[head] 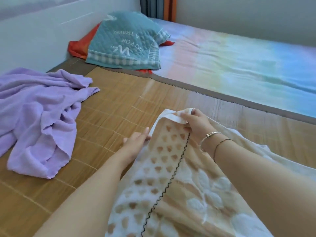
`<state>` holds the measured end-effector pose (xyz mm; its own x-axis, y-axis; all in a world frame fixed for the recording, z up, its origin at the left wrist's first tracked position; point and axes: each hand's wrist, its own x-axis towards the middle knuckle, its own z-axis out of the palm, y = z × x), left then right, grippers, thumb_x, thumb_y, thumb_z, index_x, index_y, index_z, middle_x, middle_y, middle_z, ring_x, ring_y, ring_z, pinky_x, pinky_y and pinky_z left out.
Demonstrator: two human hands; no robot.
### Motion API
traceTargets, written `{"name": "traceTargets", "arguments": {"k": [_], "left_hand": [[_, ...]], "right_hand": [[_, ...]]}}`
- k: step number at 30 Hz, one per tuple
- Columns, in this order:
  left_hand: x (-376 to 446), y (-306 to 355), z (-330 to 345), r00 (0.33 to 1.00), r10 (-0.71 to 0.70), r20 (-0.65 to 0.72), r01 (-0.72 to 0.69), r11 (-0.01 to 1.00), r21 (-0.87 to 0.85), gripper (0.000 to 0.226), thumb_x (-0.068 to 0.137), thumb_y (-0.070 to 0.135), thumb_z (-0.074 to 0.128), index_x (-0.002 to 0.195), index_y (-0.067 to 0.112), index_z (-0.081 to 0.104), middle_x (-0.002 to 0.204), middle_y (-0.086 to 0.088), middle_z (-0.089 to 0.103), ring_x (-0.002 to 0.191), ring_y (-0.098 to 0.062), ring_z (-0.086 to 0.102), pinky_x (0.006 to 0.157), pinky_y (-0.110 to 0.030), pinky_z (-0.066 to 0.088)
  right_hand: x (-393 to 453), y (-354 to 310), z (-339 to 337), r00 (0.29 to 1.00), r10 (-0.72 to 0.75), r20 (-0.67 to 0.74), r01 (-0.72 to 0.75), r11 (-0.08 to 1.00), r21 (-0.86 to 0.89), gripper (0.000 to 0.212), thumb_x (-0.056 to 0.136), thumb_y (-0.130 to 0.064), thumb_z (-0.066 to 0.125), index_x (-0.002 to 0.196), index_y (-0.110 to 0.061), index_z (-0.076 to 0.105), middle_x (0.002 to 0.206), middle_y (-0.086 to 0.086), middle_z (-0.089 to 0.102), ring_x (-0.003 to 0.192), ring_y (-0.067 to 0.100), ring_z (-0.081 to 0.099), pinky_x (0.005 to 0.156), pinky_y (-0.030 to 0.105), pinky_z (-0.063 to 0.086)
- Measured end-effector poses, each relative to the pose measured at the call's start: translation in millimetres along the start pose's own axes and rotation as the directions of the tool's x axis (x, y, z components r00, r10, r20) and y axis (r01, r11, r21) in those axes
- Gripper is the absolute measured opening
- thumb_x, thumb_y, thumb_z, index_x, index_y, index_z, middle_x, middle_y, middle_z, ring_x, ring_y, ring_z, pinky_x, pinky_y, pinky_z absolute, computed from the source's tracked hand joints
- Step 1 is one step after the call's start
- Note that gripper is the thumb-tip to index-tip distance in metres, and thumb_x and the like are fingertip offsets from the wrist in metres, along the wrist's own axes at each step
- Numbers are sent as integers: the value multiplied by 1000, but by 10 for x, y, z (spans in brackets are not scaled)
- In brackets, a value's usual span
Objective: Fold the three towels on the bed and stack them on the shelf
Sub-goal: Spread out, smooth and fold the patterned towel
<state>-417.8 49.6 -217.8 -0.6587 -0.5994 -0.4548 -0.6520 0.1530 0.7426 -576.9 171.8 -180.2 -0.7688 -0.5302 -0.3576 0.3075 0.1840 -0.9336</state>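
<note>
A beige and white towel [171, 177] with a heart pattern and a black zigzag seam lies lengthwise in front of me on the bamboo mat [119, 103]. My right hand [196, 123] pinches its far corner, which is lifted and curled over. My left hand [136, 140] grips the towel's left edge just below that corner. A lilac towel [37, 117] lies crumpled on the mat at the left, apart from both hands. A teal quilted towel [126, 40] with white lettering is draped over a pillow at the head of the bed.
An orange-red cloth [77, 47] shows under the teal towel. A pastel striped sheet [239, 59] covers the right side of the bed. A white headboard wall [42, 28] runs along the left, with curtains [157, 7] at the far end. No shelf is in view.
</note>
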Motion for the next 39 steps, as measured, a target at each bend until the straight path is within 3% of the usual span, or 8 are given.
{"name": "traceTargets", "arguments": {"k": [4,8,13,23,26,30,33,39], "left_hand": [[89,-129,2,1000,-13,6,13,998,-56,46,69,80,43,85,43,66,123,8,52,129,-20,27,110,-44,17],[109,-227,32,1000,-10,-26,9,1000,-21,28,68,65,54,78,38,56,110,8,49,109,-19,38,100,-43,34],[100,-213,133,974,157,-163,-133,980,149,25,88,47,55,88,24,46,99,17,47,102,-11,35,83,-30,18],[-93,51,364,866,260,-427,2,852,523,23,91,29,59,94,19,38,111,-2,36,105,-26,36,93,-39,29],[-480,201,689,853,370,-367,-54,763,644,19,88,8,52,98,19,41,118,-5,39,110,-29,35,95,-38,29],[-1295,175,1393,890,422,-175,-223,735,640,29,91,20,48,120,18,47,134,-2,41,123,-27,35,103,-37,29],[-1858,58,1917,899,438,-14,-331,700,633,55,96,30,43,147,18,27,156,0,20,141,-25,20,116,-37,16],[-2578,-99,2535,915,402,-29,-304,736,605,65,100,38,30,153,10,5,161,-5,-1,148,-22,6,120,-41,7]], "right_hand": [[335,-1,150,1000,5,13,-4,999,-45,11,94,-11,53,83,-12,53,59,-7,64,50,4,59,56,21,51],[510,129,209,991,81,108,-53,969,-240,22,87,-32,61,103,-17,59,97,-1,68,86,17,64,85,36,53],[408,104,222,979,70,191,6,927,-375,33,92,-21,53,125,-26,57,122,-4,61,113,16,56,102,38,44],[-859,449,-817,992,-84,89,101,974,-202,33,85,8,44,102,-9,66,102,3,71,87,5,62,65,11,47],[-1290,527,-1320,993,-117,4,116,979,-170,34,83,12,41,95,-7,66,100,9,72,82,4,67,67,13,48],[-1917,655,-1959,977,-158,-146,133,977,-167,36,81,15,39,87,-7,65,97,12,71,88,9,67,59,10,44],[-2434,791,-2387,956,-209,-208,160,960,-231,35,82,15,36,92,-4,64,90,9,70,78,-3,66,62,8,45],[-3435,1262,-2953,909,-275,-313,187,940,-285,37,81,17,35,80,-11,60,80,4,66,70,-3,65,57,4,42]]}}
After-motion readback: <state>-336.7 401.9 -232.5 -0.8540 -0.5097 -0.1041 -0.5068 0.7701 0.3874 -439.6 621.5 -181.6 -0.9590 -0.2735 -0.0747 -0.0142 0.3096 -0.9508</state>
